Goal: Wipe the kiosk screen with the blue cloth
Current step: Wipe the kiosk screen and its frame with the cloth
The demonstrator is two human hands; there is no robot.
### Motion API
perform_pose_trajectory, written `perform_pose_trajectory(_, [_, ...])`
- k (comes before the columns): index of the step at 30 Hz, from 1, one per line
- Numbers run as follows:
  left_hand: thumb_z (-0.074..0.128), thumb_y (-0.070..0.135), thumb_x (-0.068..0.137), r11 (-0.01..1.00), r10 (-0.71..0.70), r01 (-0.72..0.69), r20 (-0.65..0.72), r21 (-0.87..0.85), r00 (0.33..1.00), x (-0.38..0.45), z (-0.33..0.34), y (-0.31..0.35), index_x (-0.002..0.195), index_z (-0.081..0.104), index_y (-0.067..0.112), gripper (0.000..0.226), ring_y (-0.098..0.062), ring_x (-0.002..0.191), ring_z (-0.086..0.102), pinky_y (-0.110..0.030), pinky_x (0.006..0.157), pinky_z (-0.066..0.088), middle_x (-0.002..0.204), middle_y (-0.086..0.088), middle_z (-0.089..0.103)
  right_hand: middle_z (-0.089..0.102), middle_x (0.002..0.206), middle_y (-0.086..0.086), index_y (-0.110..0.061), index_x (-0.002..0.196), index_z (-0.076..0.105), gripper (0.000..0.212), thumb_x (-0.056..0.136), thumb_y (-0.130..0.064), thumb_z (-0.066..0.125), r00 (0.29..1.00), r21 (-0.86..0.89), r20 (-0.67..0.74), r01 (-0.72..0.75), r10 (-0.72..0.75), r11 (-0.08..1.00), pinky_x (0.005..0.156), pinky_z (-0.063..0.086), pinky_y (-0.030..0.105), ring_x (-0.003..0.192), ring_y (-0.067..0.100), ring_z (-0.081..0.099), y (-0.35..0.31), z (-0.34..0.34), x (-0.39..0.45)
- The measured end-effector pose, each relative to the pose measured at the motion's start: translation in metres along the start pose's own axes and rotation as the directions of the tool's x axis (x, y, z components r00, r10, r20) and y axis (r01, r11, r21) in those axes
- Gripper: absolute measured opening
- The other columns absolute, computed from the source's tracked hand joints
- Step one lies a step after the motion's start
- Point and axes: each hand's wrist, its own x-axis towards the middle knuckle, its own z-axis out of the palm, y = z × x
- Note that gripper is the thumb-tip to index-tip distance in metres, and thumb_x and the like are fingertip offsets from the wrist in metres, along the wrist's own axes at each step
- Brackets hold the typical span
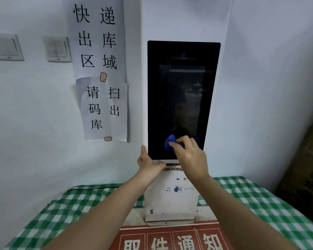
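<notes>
The right hand (190, 156) pinches the bunched blue cloth (171, 142) against the lower part of the kiosk screen (181, 98), near its bottom edge. The left hand (148, 165) grips the screen's lower left corner, thumb up the side edge. The dark screen stands upright, long axis vertical, with open glass above the cloth.

The kiosk screen (181, 98) is black and glossy in a white housing (170, 201) scuffed with dark marks. The cloth (170, 142) is vivid blue. A green-and-white check cover (251, 201) spreads over the worktop. At bottom centre, a red sign (172, 239) bears white characters. White paper notices (98, 42), upper left, carry black characters.
</notes>
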Motion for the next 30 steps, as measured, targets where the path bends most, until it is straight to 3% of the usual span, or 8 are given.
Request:
perform_pose_trajectory(3, [0.057, 0.015, 0.088, 1.0, -0.005, 0.005, -0.003, 0.003, 1.0, -0.002, 0.004, 0.003, 0.152, -0.014, 0.028, 0.096, -0.026, 0.14, 0.029, -0.033, 0.108, 0.031, 0.158, -0.007, 0.003, 0.059, 0.092, 0.003, -0.018, 0.105, 0.069, 0.052, 0.057, -0.002, 0.083, 0.997, -0.014, 0.038, 0.063, -0.062, 0.998, 0.041, 0.029, 0.021, 0.075, 0.02, 0.052, 0.006, 0.007, -0.017])
perform_pose_trajectory(6, [0.063, 0.02, 0.086, 1.0, -0.007, 0.007, -0.006, 0.014, 1.0, -0.003, 0.005, 0.006, 0.152, -0.014, 0.027, 0.101, -0.027, 0.143, 0.025, -0.037, 0.112, 0.028, 0.159, -0.008, 0.002, 0.058, 0.091, 0.005, -0.016, 0.101, 0.069, 0.056, 0.051, 0.003, 0.083, 0.983, -0.006, 0.137, 0.127, -0.125, 0.992, 0.038, 0.034, 0.024, 0.071, 0.022, 0.053, 0.013, 0.013, -0.036])
perform_pose_trajectory(9, [0.062, 0.02, 0.086, 0.999, -0.013, 0.013, 0.008, 0.03, 1.0, -0.003, 0.004, 0.005, 0.151, -0.015, 0.027, 0.101, -0.027, 0.142, 0.025, -0.037, 0.112, 0.028, 0.159, -0.007, 0.002, 0.058, 0.091, 0.004, -0.014, 0.101, 0.069, 0.055, 0.052, 0.004, 0.083, 0.978, -0.003, 0.133, 0.16, -0.158, 0.987, 0.035, 0.037, 0.025, 0.071, 0.023, 0.053, 0.016, 0.007, -0.026])
perform_pose_trajectory(14, [0.059, 0.018, 0.088, 0.999, -0.024, 0.023, 0.02, 0.045, 1.0, -0.003, 0.003, 0.005, 0.15, -0.017, 0.029, 0.1, -0.027, 0.142, 0.025, -0.038, 0.111, 0.029, 0.159, -0.006, 0.001, 0.059, 0.093, 0.003, -0.018, 0.102, 0.069, 0.04, 0.065, -0.004, 0.08, 0.999, 0.054, -0.022, -0.038, 0.039, 0.998, 0.037, 0.038, 0.025, 0.075, 0.023, 0.053, 0.012, -0.005, 0.001])
perform_pose_trajectory(22, [0.061, 0.018, 0.087, 0.997, -0.035, 0.033, 0.026, 0.071, 0.999, -0.003, 0.001, 0.005, 0.15, -0.018, 0.029, 0.102, -0.028, 0.142, 0.025, -0.038, 0.111, 0.03, 0.159, -0.007, 0.001, 0.058, 0.088, 0.005, -0.014, 0.098, 0.07, 0.052, 0.051, 0.005, 0.083, 0.985, 0.011, 0.123, 0.124, -0.124, 0.992, 0.037, 0.035, 0.025, 0.069, 0.023, 0.054, 0.019, 0.012, -0.038])
perform_pose_trajectory(27, [0.061, 0.016, 0.087, 0.997, -0.032, 0.03, 0.037, 0.066, 0.999, -0.003, 0.001, 0.004, 0.15, -0.019, 0.028, 0.102, -0.027, 0.143, 0.022, -0.038, 0.113, 0.027, 0.159, -0.007, -0.001, 0.059, 0.095, 0.003, -0.017, 0.104, 0.069, 0.036, 0.071, -0.002, 0.076, 0.995, 0.062, -0.048, -0.085, 0.088, 0.994, 0.037, 0.037, 0.026, 0.076, 0.022, 0.055, 0.022, -0.002, -0.008])
perform_pose_trajectory(30, [0.061, 0.017, 0.087, 0.997, -0.031, 0.029, 0.024, 0.066, 0.999, -0.003, 0.002, 0.003, 0.15, -0.019, 0.029, 0.102, -0.027, 0.143, 0.024, -0.038, 0.112, 0.028, 0.159, -0.006, 0.0, 0.059, 0.093, 0.004, -0.015, 0.104, 0.069, 0.043, 0.066, 0.001, 0.079, 0.998, 0.035, -0.026, -0.048, 0.049, 0.998, 0.038, 0.034, 0.024, 0.074, 0.022, 0.054, 0.024, 0.004, -0.018])
